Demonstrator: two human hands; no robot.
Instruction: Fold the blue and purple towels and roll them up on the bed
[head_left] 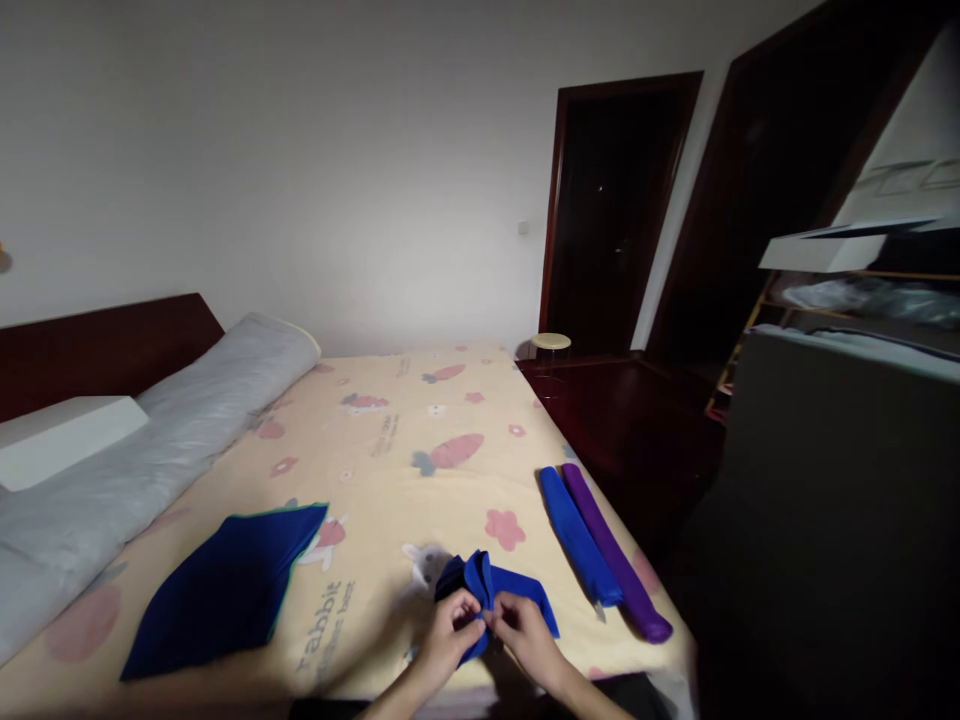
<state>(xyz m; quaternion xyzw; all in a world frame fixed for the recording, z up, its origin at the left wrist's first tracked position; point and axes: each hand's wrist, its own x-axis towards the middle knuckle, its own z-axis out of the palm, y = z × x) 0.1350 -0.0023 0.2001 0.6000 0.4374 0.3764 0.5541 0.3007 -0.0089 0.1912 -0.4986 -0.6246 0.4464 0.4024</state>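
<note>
A bunched blue cloth (pixel 521 588) lies at the near edge of the bed, with both hands at its middle. My left hand (pixel 452 632) pinches the cloth from the left side. My right hand (pixel 525 632) is closed at the same spot from the right, fingertips nearly touching those of my left; what lies between its fingers is too small to make out. To the left, a dark blue cloth with a green edge (pixel 217 590) is spread flat. A blue roll (pixel 577 535) and a longer purple roll (pixel 615 555) lie side by side to the right.
The bed has a patterned sheet (pixel 382 545). A long grey bolster (pixel 217 410) and a white box (pixel 71 435) are along its left side. A round stool (pixel 551 342) stands by the far door. At the right is a dark cabinet (pixel 832 520).
</note>
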